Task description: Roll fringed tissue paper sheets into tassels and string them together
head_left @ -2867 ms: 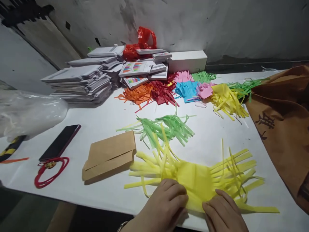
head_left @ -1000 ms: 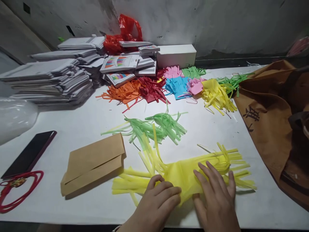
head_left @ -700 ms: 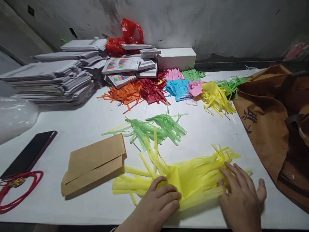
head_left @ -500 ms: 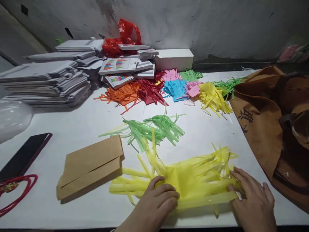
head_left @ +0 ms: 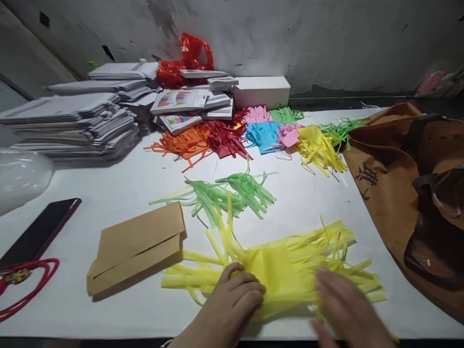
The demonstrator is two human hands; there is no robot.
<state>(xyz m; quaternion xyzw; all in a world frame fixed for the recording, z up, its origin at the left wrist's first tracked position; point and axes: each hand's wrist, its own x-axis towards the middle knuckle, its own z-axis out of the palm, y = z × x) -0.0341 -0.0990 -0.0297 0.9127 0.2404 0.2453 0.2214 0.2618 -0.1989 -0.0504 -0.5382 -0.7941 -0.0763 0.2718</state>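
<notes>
A yellow tissue-paper tassel (head_left: 273, 270) lies spread on the table, its uncut middle between fringed strips at both ends. My left hand (head_left: 235, 297) rests on its near left part, fingers curved and pressing on the paper; the thumb is hidden. Over the near right strips, my right hand (head_left: 344, 309) is smeared by motion, so its fingers and anything in them are unclear. Green tissue tassels (head_left: 232, 193) lie just beyond the yellow one. To the left is a folded brown paper packet (head_left: 139, 246).
Colourful tassels, including an orange one (head_left: 188, 142), line the back beside printed boxes (head_left: 179, 100) and a white box (head_left: 261, 92). White stacks (head_left: 72, 125) stand at the back left, a phone (head_left: 39, 232) and red cord (head_left: 43, 290) at left. A brown bag (head_left: 384, 193) covers the right edge.
My right hand has moved left and nearer, off the strips' right ends, which now lie more spread out. My left hand stays on the yellow paper.
</notes>
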